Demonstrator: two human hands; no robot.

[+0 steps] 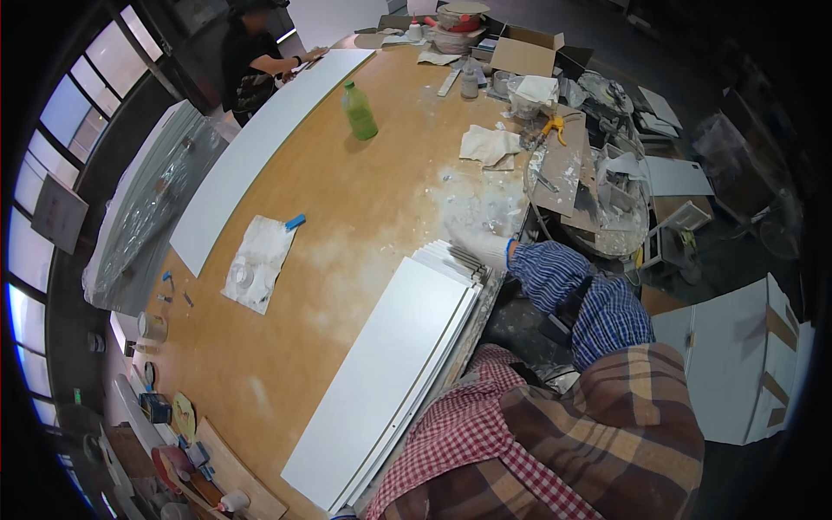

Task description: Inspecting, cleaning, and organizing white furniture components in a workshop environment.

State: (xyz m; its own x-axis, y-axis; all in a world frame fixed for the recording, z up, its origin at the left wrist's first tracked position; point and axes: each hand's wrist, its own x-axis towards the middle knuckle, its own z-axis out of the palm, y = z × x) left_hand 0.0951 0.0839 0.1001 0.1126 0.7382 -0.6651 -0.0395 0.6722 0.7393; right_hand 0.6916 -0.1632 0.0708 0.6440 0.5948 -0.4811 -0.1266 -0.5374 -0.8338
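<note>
A stack of long white boards lies along the near right edge of the wooden table. My right hand, in a white glove below a blue plaid sleeve, grips the stack's far end. My left arm, in a red checked sleeve, runs down beside the stack's near end. The lower picture edge cuts off my left hand.
A person at the far end holds one long white board. On the table are a green bottle, a white sheet, a rag and plaster dust. A tub of dirty tools stands at the right.
</note>
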